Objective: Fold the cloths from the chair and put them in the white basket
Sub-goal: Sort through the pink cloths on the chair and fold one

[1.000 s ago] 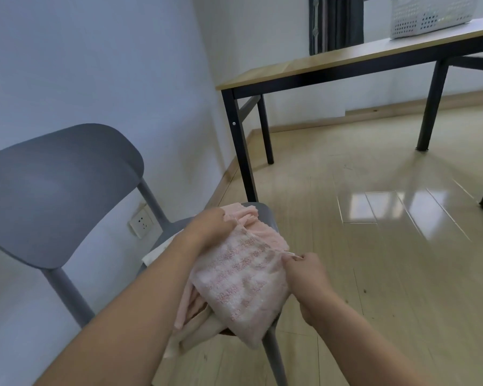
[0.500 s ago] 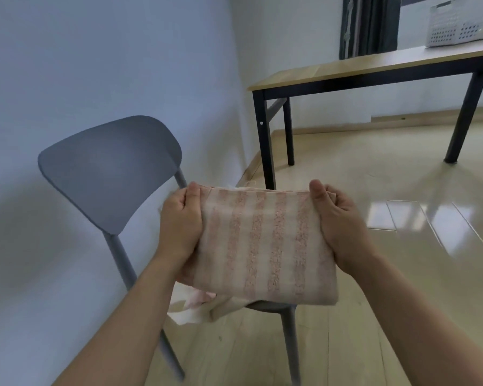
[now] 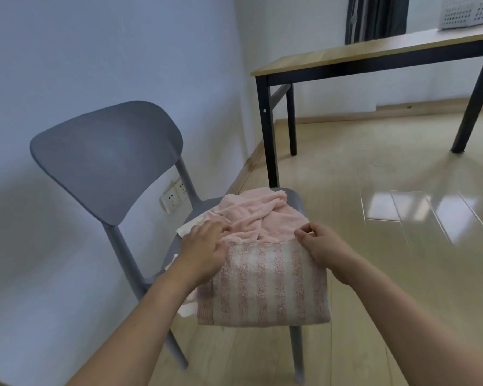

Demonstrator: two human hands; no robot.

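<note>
The striped cloth (image 3: pixel 262 288) is being held over the front edge of the grey chair (image 3: pixel 109 160), its top hem running left to right between the two hands and its body hanging down toward the camera. The right hand (image 3: pixel 322 250) is pinching the hem's right corner between thumb and curled fingers (image 3: pixel 304 232). The left hand (image 3: pixel 204 250) is lying over the left corner with its fingers loosely spread; whether they are gripping the hem cannot be told.

Just behind the hem, a crumpled pink cloth (image 3: pixel 251 215) is lying on the seat over a pale one (image 3: pixel 190 228). Both pink pieces are looking like soft, looped terry.

The white basket (image 3: pixel 469 12), perforated plastic, is standing on the desk (image 3: pixel 374 55), well apart, ahead and to the right, so the right hand is judged nearer for the carry.
</note>
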